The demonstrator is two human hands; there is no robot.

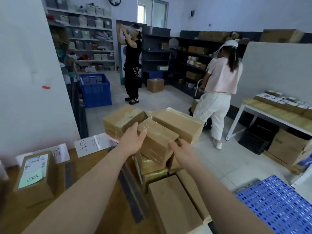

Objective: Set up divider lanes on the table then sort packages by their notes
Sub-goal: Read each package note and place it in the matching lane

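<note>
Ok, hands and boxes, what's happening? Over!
Left hand flat against the top box. Right hand at its near corner, grip unclear. Other boxes crowd it, nothing on top.

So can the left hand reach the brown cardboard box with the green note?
Probably yes. The left hand touches a taped brown cardboard box, but the brown cardboard box with the green note sits beside that arm, nothing standing between.
</note>
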